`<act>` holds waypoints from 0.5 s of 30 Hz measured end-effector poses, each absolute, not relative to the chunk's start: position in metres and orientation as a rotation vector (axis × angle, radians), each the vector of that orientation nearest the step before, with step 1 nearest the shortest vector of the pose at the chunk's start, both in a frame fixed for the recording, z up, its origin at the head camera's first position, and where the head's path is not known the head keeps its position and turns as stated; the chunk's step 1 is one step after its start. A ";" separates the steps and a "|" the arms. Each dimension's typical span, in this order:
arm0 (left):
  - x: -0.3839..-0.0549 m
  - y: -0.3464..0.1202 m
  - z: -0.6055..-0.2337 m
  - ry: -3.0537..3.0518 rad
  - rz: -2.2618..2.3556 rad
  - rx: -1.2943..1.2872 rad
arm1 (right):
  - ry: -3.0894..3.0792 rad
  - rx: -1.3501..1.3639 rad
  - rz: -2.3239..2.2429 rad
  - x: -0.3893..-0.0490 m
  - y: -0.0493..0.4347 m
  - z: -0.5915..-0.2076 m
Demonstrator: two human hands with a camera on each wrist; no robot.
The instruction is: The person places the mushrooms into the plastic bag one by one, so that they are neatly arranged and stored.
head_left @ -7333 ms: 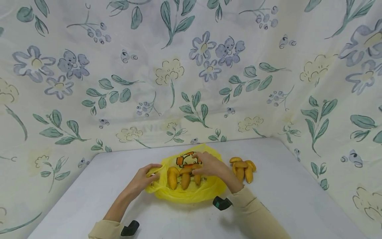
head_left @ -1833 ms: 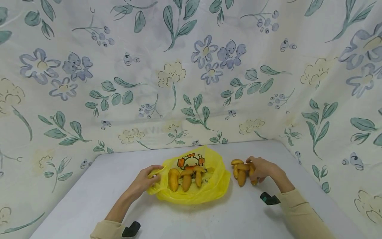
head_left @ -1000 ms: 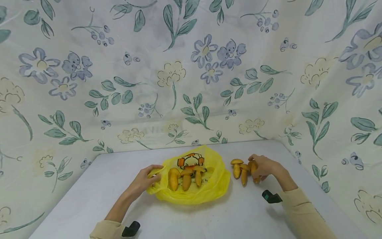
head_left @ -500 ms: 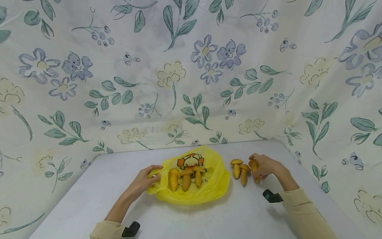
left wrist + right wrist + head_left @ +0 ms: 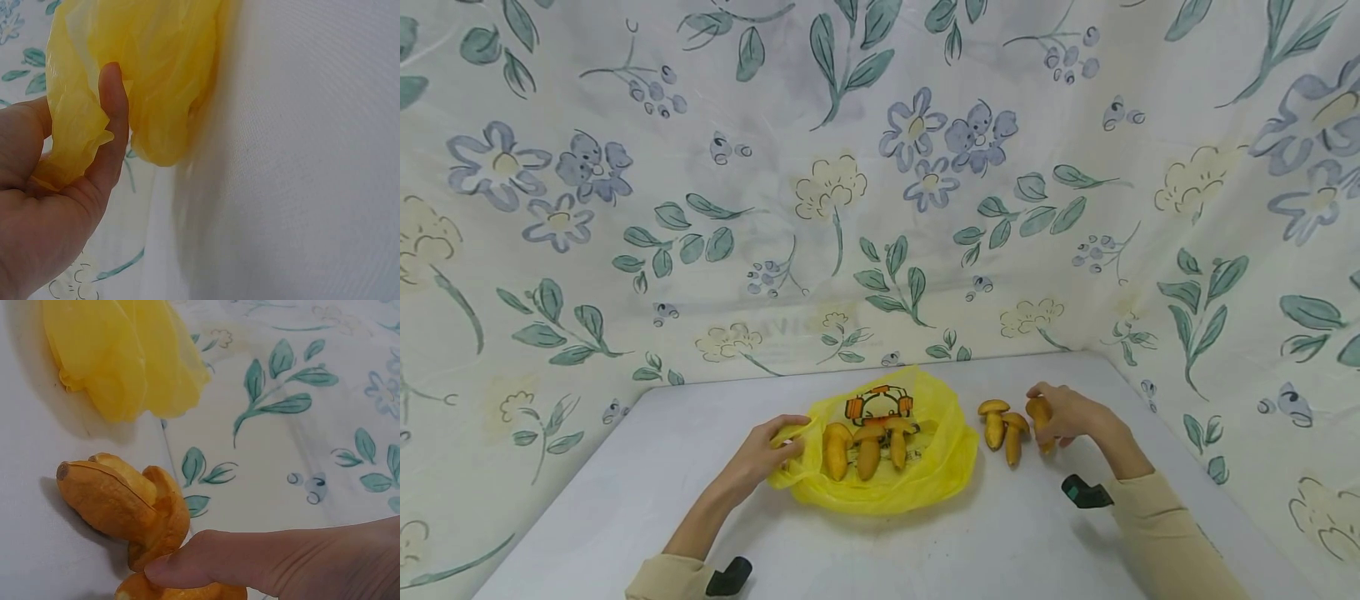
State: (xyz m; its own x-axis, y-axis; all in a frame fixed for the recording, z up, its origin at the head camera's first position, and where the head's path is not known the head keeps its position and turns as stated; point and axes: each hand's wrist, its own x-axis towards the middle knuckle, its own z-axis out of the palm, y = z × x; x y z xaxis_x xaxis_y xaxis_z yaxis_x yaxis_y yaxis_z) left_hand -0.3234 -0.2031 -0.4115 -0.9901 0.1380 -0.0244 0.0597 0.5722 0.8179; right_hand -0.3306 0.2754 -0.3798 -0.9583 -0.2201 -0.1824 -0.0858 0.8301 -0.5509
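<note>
A yellow plastic bag (image 5: 936, 462) lies spread on the table, its edges bunched up. On it rest three brown mushrooms: a left one (image 5: 837, 452), a middle one (image 5: 868, 454) and a right one (image 5: 898, 446), stems toward me. My left hand (image 5: 760, 450) holds the bag's left edge; the left wrist view shows the yellow plastic (image 5: 75, 137) between thumb and fingers. To the right of the bag, my right hand (image 5: 1071, 417) grips a mushroom (image 5: 1039, 411) by thumb and fingers. Two loose mushrooms, one farther back (image 5: 993, 423) and one nearer (image 5: 1013, 440), lie just left of it.
The white table (image 5: 992, 542) runs back to a flower-patterned cloth (image 5: 775, 250) that hangs behind and along both sides. A dark wrist camera (image 5: 728, 577) sits at my left sleeve, another dark camera (image 5: 1084, 492) at my right one.
My right hand has gone from the mushroom at the bag's right over to the loose ones. That cluster has spread, and the gripped mushroom has shifted slightly right. My left hand stays put.
</note>
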 end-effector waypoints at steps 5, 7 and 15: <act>-0.323 -0.203 -0.411 2.710 1.404 0.168 | 2.777 -0.251 -0.830 -0.329 0.276 -0.378; -0.323 -0.203 -0.411 2.710 1.404 0.168 | 2.780 -0.249 -0.828 -0.329 0.276 -0.377; -0.324 -0.203 -0.412 2.716 1.397 0.162 | 2.796 -0.243 -0.820 -0.330 0.276 -0.376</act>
State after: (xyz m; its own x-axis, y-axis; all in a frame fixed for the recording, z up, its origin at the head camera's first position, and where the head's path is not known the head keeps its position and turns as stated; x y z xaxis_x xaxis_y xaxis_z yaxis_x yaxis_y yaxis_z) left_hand -0.3237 -0.2026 -0.4116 -0.9909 0.1319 -0.0251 0.0563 0.5781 0.8140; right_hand -0.3296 0.2759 -0.3759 -0.9626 -0.2178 -0.1610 -0.0964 0.8310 -0.5479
